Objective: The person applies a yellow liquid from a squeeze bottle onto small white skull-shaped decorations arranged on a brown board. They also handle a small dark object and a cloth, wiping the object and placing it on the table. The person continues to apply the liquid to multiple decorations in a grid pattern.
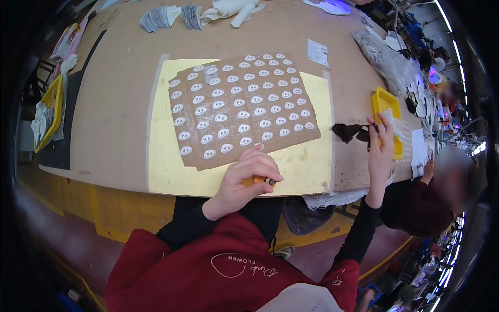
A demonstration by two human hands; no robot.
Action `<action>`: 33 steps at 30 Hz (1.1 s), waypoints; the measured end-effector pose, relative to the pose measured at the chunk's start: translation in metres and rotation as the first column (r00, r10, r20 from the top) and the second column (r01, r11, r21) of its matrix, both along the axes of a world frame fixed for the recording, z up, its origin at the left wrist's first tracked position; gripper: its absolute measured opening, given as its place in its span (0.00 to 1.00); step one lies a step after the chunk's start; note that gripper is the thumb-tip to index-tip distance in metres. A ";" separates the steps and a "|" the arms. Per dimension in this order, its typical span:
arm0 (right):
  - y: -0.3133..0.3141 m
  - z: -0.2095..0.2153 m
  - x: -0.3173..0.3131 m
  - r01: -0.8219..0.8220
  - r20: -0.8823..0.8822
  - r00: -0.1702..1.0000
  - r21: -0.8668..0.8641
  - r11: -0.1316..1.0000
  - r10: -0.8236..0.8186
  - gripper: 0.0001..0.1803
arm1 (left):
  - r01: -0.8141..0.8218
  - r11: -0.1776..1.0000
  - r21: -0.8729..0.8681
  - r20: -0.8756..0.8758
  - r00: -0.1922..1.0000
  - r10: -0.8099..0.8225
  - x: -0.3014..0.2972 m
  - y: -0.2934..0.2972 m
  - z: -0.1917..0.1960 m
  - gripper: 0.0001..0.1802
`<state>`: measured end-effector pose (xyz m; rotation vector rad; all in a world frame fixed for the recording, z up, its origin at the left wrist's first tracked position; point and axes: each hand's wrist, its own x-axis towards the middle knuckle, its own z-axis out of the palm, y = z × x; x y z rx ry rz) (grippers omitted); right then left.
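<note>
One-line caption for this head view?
Left hand grips an orange tool beside a brown sheet of white oval pieces; right hand reaches a yellow tray.

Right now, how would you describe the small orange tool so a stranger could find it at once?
Find the yellow mat under the brown sheet. At its near edge, the left hand closes around the orange tool. It is the only orange thing there, unlike the white ovals above.
</note>
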<state>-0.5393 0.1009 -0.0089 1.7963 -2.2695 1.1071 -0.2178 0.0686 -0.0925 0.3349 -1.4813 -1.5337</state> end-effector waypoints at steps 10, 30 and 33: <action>0.010 0.013 -0.032 0.228 -0.290 0.948 0.336 0.914 -0.130 0.13 | -0.018 1.000 -0.019 0.063 0.998 0.019 0.000 0.001 0.006 0.11; 0.028 0.004 -0.100 0.159 -0.009 0.987 0.224 0.962 -0.161 0.16 | -0.025 0.999 -0.045 0.063 0.998 0.028 -0.004 0.002 0.009 0.06; 0.027 0.014 -0.081 0.079 -0.152 0.985 -0.045 0.996 -0.085 0.18 | -0.028 0.997 -0.078 0.082 0.996 0.035 -0.007 0.002 0.011 0.06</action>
